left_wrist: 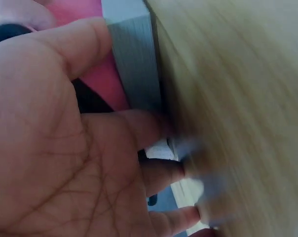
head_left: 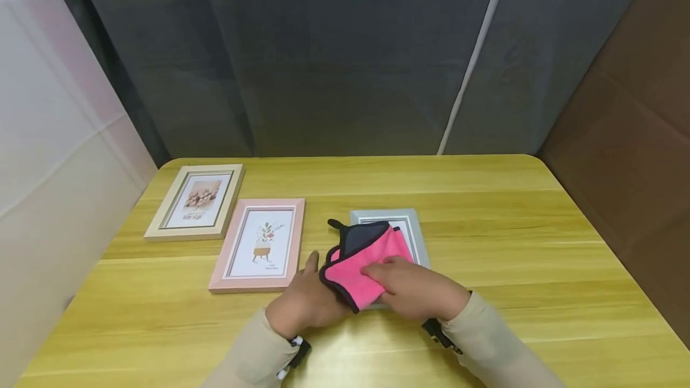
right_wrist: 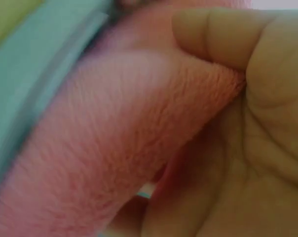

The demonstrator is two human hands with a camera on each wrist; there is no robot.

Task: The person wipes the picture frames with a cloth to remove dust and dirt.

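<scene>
A grey picture frame lies on the table, largely covered by a fluffy pink cloth with black edging, a dark grey patch and a hanging loop. My right hand pinches the cloth between thumb and fingers over the frame; in the right wrist view the thumb presses into the pile. At the frame's near left corner is my left hand, its fingers partly hidden under the cloth. The left wrist view shows the left thumb at the frame's grey edge, with the other fingers bent around that edge by the tabletop.
To the left lies a pink picture frame with a plant drawing. Behind it, farther left, a cream picture frame lies close to its corner. The wood-grain table meets a dark curtain at the back.
</scene>
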